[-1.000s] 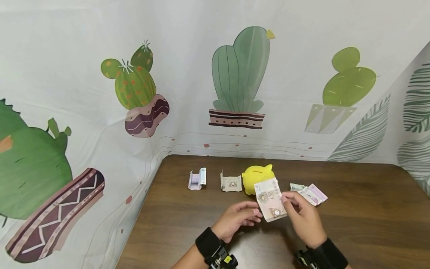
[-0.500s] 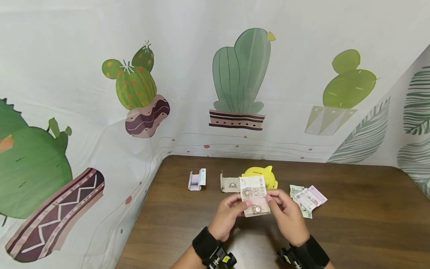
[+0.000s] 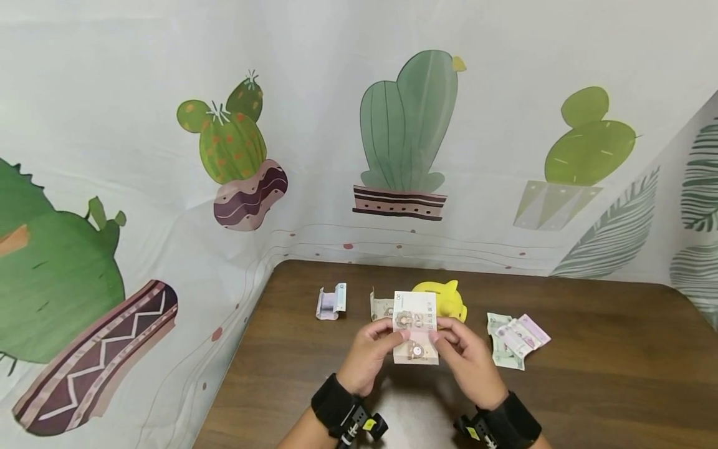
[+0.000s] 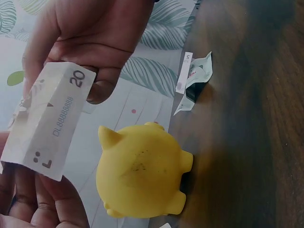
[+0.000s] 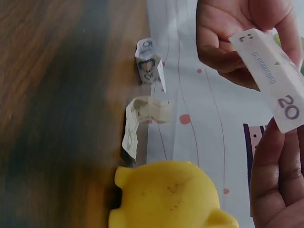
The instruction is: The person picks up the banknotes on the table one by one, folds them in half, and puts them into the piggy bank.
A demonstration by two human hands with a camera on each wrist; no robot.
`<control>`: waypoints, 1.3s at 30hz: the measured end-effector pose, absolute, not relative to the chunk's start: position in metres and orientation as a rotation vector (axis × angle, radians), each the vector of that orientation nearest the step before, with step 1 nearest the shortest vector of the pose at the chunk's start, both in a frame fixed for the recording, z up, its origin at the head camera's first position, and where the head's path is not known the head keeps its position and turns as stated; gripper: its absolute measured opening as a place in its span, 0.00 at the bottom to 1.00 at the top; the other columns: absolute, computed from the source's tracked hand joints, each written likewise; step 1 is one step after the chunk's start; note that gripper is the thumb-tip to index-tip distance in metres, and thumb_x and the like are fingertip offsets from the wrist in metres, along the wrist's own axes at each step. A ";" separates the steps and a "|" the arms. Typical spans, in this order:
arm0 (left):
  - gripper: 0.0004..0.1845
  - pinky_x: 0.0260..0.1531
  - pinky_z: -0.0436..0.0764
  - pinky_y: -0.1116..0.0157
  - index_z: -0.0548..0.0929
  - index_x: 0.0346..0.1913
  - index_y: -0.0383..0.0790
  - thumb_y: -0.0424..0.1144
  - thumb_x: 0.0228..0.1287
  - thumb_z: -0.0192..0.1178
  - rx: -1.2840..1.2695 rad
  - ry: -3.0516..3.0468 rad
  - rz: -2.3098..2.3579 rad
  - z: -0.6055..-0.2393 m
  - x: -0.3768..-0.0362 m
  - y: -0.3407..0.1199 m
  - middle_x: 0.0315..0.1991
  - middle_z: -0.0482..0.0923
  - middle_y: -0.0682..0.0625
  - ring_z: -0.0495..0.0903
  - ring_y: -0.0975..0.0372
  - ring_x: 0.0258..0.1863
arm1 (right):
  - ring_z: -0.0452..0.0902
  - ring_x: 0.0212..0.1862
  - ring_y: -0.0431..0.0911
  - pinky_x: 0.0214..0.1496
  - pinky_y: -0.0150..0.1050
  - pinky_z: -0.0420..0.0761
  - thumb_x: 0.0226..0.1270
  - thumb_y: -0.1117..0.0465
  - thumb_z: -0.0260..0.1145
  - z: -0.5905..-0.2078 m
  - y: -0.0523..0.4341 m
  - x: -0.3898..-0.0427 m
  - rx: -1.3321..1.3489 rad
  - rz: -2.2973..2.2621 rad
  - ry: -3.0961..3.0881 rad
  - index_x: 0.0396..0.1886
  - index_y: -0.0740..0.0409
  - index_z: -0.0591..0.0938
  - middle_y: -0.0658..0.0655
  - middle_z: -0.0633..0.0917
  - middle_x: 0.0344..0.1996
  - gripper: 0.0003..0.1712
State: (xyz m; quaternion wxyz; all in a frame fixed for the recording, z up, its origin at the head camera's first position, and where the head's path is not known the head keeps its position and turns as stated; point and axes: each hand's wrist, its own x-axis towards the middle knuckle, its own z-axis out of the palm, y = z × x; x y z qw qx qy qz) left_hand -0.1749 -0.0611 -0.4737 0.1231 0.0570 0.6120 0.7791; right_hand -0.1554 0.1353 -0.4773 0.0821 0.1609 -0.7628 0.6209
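Head view: both hands hold one brownish 20 banknote (image 3: 416, 326) upright above the table (image 3: 589, 386), just in front of the yellow piggy bank (image 3: 443, 298). Left hand (image 3: 367, 354) pinches its left edge, right hand (image 3: 467, 358) pinches the right edge, fingers curled on the paper. A purple folded note (image 3: 331, 301) lies far left, a curled beige note (image 3: 379, 307) sits just left of the bank (partly hidden behind the held note), and a small pile of notes (image 3: 516, 338) lies to the right. Cactus-print cloth (image 3: 224, 156) backs the scene.

Left wrist view: the banknote (image 4: 47, 121) is creased lengthwise, "20" showing. The right hand's fingers (image 4: 102, 57) close on it from above and the left hand (image 4: 38, 204) grips it from below. The piggy bank (image 4: 140, 173) sits right beside it; the slot is not visible here.

Right wrist view: same pinch, left hand (image 5: 232, 33) on the upper end of the note (image 5: 273, 78), right hand (image 5: 278, 175) below it. The bank (image 5: 168, 197) is near.

Step in hand, as I judge it: folding or narrowing the note. The next move likely calls for a tight crease and lining the thin edge up with the bank's top slot.
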 end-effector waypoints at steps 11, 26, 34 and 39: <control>0.18 0.38 0.83 0.69 0.79 0.51 0.17 0.31 0.65 0.63 0.182 1.768 2.224 -0.476 -0.174 -0.061 0.33 0.83 0.56 0.81 0.67 0.34 | 0.83 0.51 0.37 0.50 0.35 0.85 0.80 0.60 0.54 -0.475 0.139 -0.159 0.413 2.097 -2.271 0.67 0.67 0.74 0.61 0.84 0.55 0.22; 0.19 0.37 0.84 0.68 0.79 0.56 0.25 0.34 0.67 0.61 0.229 1.734 2.147 -0.481 -0.175 -0.060 0.39 0.85 0.53 0.84 0.66 0.35 | 0.84 0.40 0.37 0.44 0.33 0.84 0.73 0.68 0.61 -0.470 0.137 -0.158 0.316 2.151 -2.153 0.56 0.75 0.79 0.45 0.89 0.39 0.17; 0.20 0.38 0.83 0.68 0.78 0.57 0.26 0.40 0.73 0.55 0.184 1.718 2.100 -0.483 -0.175 -0.059 0.39 0.83 0.52 0.83 0.65 0.36 | 0.85 0.38 0.39 0.43 0.34 0.85 0.72 0.68 0.62 -0.470 0.139 -0.159 0.259 2.141 -2.093 0.51 0.77 0.80 0.48 0.89 0.34 0.14; 0.25 0.37 0.84 0.66 0.76 0.61 0.28 0.48 0.79 0.48 0.155 1.645 2.102 -0.484 -0.177 -0.058 0.40 0.85 0.49 0.84 0.62 0.36 | 0.85 0.39 0.37 0.43 0.33 0.85 0.71 0.69 0.63 -0.472 0.139 -0.159 0.237 2.108 -2.087 0.50 0.76 0.82 0.46 0.90 0.37 0.13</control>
